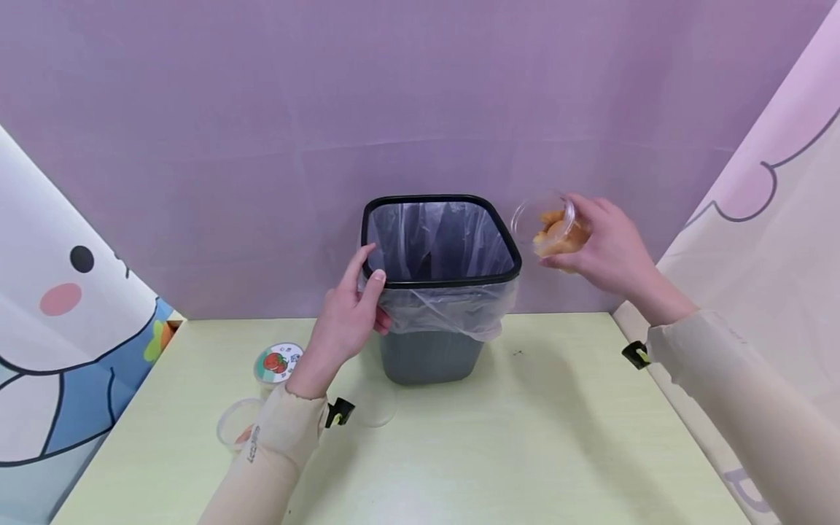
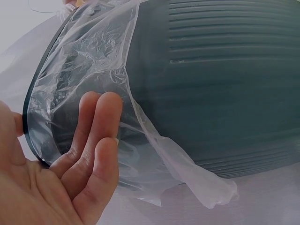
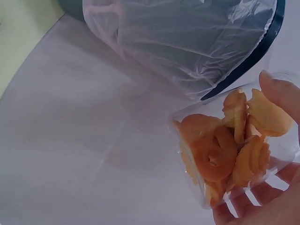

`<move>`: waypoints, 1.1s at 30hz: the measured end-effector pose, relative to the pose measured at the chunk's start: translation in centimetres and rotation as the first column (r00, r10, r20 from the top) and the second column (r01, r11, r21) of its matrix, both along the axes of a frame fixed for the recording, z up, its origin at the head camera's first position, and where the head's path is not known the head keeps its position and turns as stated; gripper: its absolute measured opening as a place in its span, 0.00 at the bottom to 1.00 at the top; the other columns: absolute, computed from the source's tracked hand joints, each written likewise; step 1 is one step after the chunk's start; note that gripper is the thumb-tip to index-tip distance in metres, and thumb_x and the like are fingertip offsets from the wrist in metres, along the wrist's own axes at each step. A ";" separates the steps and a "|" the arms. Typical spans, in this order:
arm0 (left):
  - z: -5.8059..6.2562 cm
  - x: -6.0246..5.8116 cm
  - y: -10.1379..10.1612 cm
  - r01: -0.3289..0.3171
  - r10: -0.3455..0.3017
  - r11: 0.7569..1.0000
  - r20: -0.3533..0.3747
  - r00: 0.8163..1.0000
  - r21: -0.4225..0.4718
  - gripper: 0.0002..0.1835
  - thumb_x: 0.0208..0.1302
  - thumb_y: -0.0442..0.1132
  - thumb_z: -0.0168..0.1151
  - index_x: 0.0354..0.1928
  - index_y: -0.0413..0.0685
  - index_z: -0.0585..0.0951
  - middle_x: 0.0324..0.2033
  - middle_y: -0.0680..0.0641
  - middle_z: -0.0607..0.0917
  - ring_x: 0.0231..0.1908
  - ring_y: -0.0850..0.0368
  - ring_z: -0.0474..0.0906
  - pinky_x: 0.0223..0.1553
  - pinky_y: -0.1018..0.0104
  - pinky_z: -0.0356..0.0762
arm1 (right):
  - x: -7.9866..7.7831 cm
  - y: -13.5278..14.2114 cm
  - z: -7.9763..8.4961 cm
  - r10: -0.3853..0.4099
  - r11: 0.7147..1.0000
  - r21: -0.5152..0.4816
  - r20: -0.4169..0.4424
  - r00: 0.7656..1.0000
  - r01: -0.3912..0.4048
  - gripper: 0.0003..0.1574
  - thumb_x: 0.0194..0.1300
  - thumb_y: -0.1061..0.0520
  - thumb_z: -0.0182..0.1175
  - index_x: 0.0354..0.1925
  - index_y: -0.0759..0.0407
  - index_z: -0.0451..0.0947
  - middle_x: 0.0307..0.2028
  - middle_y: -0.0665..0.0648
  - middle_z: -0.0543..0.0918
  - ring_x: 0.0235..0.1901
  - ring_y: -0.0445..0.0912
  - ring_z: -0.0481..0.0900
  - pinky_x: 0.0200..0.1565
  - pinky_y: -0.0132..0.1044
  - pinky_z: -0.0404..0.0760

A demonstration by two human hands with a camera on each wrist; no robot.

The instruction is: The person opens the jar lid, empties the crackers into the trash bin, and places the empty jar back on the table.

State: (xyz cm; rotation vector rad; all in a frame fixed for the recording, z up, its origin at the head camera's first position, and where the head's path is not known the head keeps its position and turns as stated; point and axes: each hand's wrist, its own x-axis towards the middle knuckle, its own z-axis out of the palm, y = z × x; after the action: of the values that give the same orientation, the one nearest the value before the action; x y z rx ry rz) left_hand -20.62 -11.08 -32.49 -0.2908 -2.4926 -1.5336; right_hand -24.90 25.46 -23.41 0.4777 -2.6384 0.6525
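My left hand (image 1: pixel 348 313) grips the front left corner of a dark grey trash bin (image 1: pixel 429 359), its thumb and index finger at the black rim. In the left wrist view its other fingers (image 2: pixel 108 115) lie against the clear bag (image 2: pixel 93 51) folded over the outside. To the right of the bin, my right hand (image 1: pixel 610 248) holds a clear plastic cup (image 3: pixel 176 119) up in the air. Orange peel-like pieces (image 3: pixel 211 154) fill much of it. A clear round rim (image 1: pixel 518 219) shows at the cup's bin side.
Left of the bin stand a tub with a strawberry-printed lid (image 1: pixel 278 361) and a clear round container (image 1: pixel 230 423), partly behind the left forearm. A clear disc (image 1: pixel 377 423) lies on the pale table (image 1: pixel 525 452). A purple cloth (image 1: pixel 420 95) hangs behind.
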 end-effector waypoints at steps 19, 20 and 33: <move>-0.1 0.1 0.0 -0.005 0.005 1.000 -0.008 1.000 -0.007 0.30 0.75 0.66 0.40 0.76 0.78 0.54 0.18 0.50 0.84 0.18 0.54 0.83 0.28 0.56 0.79 | -1.3 -2.4 1.8 0.057 0.963 0.269 -0.131 0.990 -0.020 0.60 0.40 0.53 0.82 0.71 0.57 0.66 0.63 0.66 0.71 0.60 0.65 0.64 0.59 0.64 0.66; -0.1 0.1 0.0 -0.005 0.005 1.000 -0.008 1.000 -0.006 0.30 0.75 0.66 0.40 0.76 0.78 0.54 0.18 0.50 0.84 0.18 0.55 0.82 0.28 0.56 0.79 | -1.3 -2.4 1.9 0.066 0.957 0.288 -0.144 0.987 -0.022 0.60 0.41 0.53 0.82 0.71 0.57 0.66 0.62 0.66 0.71 0.60 0.66 0.64 0.59 0.64 0.65; 0.0 0.0 0.2 0.001 -0.001 1.000 -0.017 1.000 0.000 0.29 0.76 0.63 0.41 0.76 0.75 0.55 0.18 0.49 0.84 0.18 0.54 0.82 0.28 0.56 0.79 | -1.9 -2.7 2.1 0.208 0.897 0.440 -0.353 0.912 -0.034 0.57 0.38 0.58 0.82 0.67 0.59 0.70 0.58 0.66 0.73 0.57 0.66 0.67 0.60 0.63 0.66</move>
State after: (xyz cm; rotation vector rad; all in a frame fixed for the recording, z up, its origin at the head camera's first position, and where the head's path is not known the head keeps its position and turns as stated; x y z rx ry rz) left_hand -20.60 -10.90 -32.47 -0.3035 -2.4802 -1.5252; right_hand -26.83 22.79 -21.33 0.8145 -2.3610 -0.0125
